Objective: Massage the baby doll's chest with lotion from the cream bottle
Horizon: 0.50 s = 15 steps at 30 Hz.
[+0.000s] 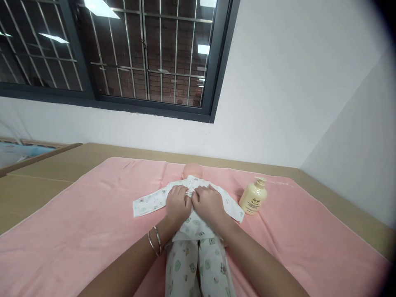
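Note:
A baby doll [192, 170] lies on its back, its head away from me. It wears a white printed baby top [195, 226] with the sleeves spread out, and matching trousers [182, 264]. On the chest, my left hand [178, 204] is closed with its fingertips on the front of the top. Close beside it, my right hand [208, 204] is also closed on the cloth, the two thumbs nearly touching. Thin white strips, perhaps ties, show between the hands; the exact pinch is hidden by my fingers.
A pink sheet [93, 231] covers the wooden table [337, 202]. A cream pump bottle [254, 197] stands just right of the doll's sleeve. Behind are a white wall [272, 90] and a dark-framed window [213, 82]. Bluish material [26, 149] lies at far left.

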{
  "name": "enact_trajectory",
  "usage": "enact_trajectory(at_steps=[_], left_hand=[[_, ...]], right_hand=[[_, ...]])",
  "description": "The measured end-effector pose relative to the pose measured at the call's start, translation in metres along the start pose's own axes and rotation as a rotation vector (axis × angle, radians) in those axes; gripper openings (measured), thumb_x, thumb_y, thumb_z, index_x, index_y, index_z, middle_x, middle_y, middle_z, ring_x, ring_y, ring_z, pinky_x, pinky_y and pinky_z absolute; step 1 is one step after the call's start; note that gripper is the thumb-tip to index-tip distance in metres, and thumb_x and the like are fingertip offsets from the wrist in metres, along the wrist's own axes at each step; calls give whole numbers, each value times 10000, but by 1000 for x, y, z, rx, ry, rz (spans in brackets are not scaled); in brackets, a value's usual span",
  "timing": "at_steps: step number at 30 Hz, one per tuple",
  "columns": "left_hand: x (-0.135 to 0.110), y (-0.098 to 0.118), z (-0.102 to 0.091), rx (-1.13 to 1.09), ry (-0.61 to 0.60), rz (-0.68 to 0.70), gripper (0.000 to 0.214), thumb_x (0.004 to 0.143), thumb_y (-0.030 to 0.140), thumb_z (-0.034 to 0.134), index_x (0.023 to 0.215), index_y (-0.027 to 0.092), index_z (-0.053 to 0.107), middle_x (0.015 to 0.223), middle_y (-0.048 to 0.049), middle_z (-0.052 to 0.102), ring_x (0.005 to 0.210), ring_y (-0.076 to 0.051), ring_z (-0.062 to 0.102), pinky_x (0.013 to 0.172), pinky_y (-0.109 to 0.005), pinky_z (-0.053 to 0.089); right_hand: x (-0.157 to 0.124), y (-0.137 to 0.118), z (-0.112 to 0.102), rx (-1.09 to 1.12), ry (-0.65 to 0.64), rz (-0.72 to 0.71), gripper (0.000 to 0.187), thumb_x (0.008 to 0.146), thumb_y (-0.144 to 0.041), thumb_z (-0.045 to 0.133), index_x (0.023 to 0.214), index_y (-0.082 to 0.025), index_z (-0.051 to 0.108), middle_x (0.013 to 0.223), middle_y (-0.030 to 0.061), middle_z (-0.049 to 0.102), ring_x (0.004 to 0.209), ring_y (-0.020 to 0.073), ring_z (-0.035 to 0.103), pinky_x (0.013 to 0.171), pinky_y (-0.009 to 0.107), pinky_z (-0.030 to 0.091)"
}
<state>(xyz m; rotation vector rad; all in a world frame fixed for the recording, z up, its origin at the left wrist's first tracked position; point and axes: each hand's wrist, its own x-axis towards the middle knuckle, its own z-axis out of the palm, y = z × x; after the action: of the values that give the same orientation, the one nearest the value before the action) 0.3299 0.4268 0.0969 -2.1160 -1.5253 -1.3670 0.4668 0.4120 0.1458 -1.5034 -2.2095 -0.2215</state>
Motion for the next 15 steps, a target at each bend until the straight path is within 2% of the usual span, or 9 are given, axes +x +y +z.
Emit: enact_trajectory(at_steps=[1, 3, 5, 7, 10, 15], left_hand=[[0, 0, 1, 5, -9, -11, 264, 772, 105, 421, 933, 175, 618, 889, -88, 647, 917, -265, 579, 822, -432, 497], [1, -3, 5, 1, -37, -35, 282, 816, 135, 414, 1006, 162, 620, 1008, -104, 658, 1011, -275, 577, 898, -459, 481], [2, -6, 11, -23, -81, -59, 325, 869, 183, 400, 1120, 148, 603, 1199, -120, 625, 1158, -280, 538, 1012, -488, 430], [3, -10, 16, -57, -126, -80, 376, 907, 234, 385, 1221, 132, 564, 1344, -128, 549, 1283, -277, 461, 1096, -503, 363], [4, -13, 20, -97, -166, -106, 420, 922, 272, 383, 1287, 122, 528, 1407, -132, 496, 1350, -268, 395, 1141, -510, 311], [4, -13, 20, -122, -168, -129, 424, 921, 273, 394, 1298, 136, 533, 1411, -121, 497, 1354, -258, 397, 1151, -502, 307]], right_hand=[[2, 3, 2, 16, 3, 22, 314, 959, -232, 384, 862, -186, 679, 886, 78, 684, 872, 221, 615, 1038, 362, 293], [6, 9, 10, 43, 12, 42, 329, 977, -268, 370, 1023, -156, 676, 1078, 108, 663, 1046, 242, 578, 1074, 367, 257], [9, 16, 23, 81, 9, 38, 396, 980, -290, 379, 1264, -91, 571, 1334, 142, 522, 1266, 259, 427, 1106, 371, 218], [11, 21, 34, 133, -17, 29, 496, 984, -300, 374, 1404, -40, 421, 1462, 152, 366, 1368, 257, 281, 1131, 384, 179], [12, 25, 44, 205, -44, 24, 524, 994, -305, 347, 1441, -32, 362, 1497, 141, 303, 1398, 250, 212, 1151, 405, 140], [11, 25, 44, 253, -38, 42, 522, 986, -298, 357, 1439, -38, 371, 1500, 135, 297, 1399, 246, 210, 1160, 414, 134]])
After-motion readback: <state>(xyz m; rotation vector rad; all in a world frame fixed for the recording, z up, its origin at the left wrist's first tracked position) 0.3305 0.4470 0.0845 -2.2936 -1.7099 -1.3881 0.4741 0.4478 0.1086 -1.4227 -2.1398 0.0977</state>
